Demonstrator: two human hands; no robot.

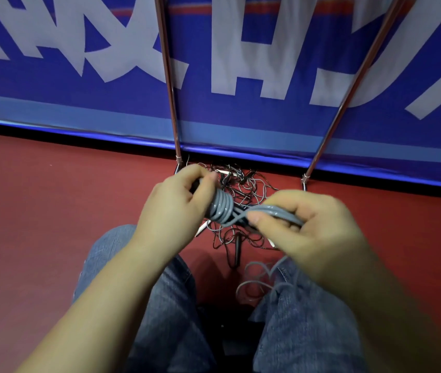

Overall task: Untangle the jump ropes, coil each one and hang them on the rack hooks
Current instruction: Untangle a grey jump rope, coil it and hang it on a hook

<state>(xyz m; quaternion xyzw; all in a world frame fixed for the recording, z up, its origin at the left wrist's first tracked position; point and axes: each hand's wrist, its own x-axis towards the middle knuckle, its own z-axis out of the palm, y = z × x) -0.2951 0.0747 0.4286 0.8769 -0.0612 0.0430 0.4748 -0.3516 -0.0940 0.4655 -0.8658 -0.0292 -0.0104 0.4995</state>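
— Between your hands, what is that?

— Between my hands runs a grey jump rope point(222, 210), thick and smooth. My left hand point(176, 200) curls round its handle, where the cord sits wound in tight turns side by side. My right hand point(302, 224) pinches a bundle of the same strands, thumb on top. The slack drops past my right knee and loops loosely on the red floor point(39, 211).

— And the rest of the ropes?

— Just beyond my hands, a tangled heap of thin dark and pale ropes point(241, 184) lies on the floor, between the feet of two metal rack poles point(169, 90).

— Any writing?

— Behind the poles hangs a blue banner point(106, 109) with big white characters, cut off by the top edge; I cannot read them.

— Room to move?

— Floor lies open to the left and right of the heap. My jeans point(165, 305) fill the space below, and the banner's lower edge closes the far side.
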